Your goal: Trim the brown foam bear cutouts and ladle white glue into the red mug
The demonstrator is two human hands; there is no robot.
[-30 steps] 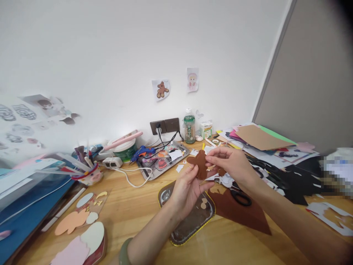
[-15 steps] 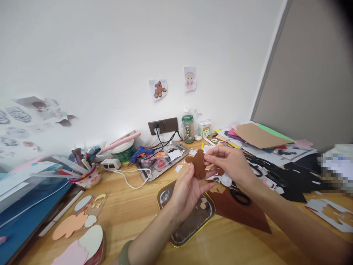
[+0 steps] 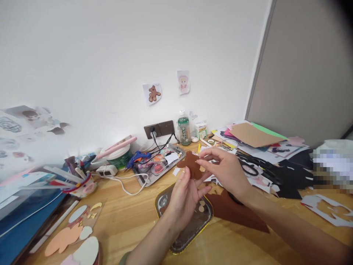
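Note:
A brown bear-shaped cutout [image 3: 191, 163] is held up over the desk between both hands. My left hand [image 3: 183, 200] supports it from below, thumb on its front and the other fingers behind. With thumb and forefinger my right hand [image 3: 220, 167] pinches the cutout's right edge. Beneath the hands lies a dark tray [image 3: 190, 232] with a yellow rim, a few small tan round pieces [image 3: 202, 206] on it. A sheet of brown card [image 3: 237, 213] sits to the tray's right, partly under my right forearm.
A metal tray [image 3: 147, 180] with a blue glue gun [image 3: 139, 158] stands behind. Left are a pen cup [image 3: 82, 186] and pastel cutouts [image 3: 64, 239]. Scissors [image 3: 264, 169], black scraps [image 3: 293, 180] and stacked coloured paper [image 3: 256, 134] lie right. A bottle [image 3: 183, 129] stands by the wall.
The view has shifted slightly, so the wall pictures and desk items sit further left. The bear cutout has turned a little in the hands, which both still hold it.

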